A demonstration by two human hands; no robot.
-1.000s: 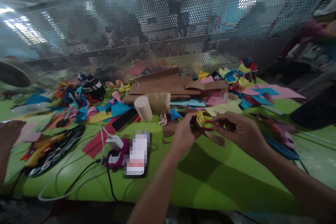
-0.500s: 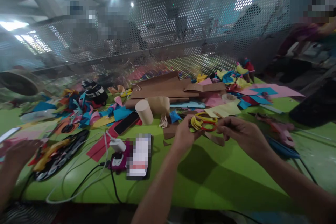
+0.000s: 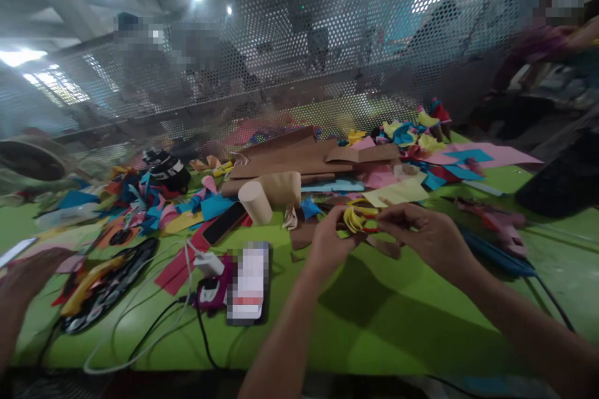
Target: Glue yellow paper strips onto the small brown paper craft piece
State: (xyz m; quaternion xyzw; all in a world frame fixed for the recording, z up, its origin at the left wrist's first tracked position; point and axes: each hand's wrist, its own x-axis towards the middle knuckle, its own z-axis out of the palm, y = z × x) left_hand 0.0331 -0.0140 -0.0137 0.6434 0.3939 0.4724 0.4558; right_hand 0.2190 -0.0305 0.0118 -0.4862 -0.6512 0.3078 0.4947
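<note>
My left hand (image 3: 331, 235) pinches a small bundle of curled yellow strips (image 3: 354, 219), probably paper, above the green table. Just to the right, my right hand (image 3: 423, 230) has thumb and fingers pressed together close to the strips. Whatever sits in that pinch is too small or hidden to make out. Red loops (image 3: 370, 213) like scissor handles show partly behind the strips, between my hands. Beyond my fingers lie a pale yellow sheet (image 3: 395, 192) and a brown paper scrap (image 3: 384, 245).
On the left are a phone (image 3: 249, 283), a purple power strip (image 3: 216, 290) with cables and a beige paper roll (image 3: 255, 202). A pink glue gun (image 3: 508, 227) lies right. Brown cardboard (image 3: 290, 159) stands behind. Another person's hand (image 3: 35, 271) rests far left.
My right hand has shifted slightly left, closer to the yellow strips, and covers more of the red loops. My left hand still holds the strips. The view has tilted a little.
</note>
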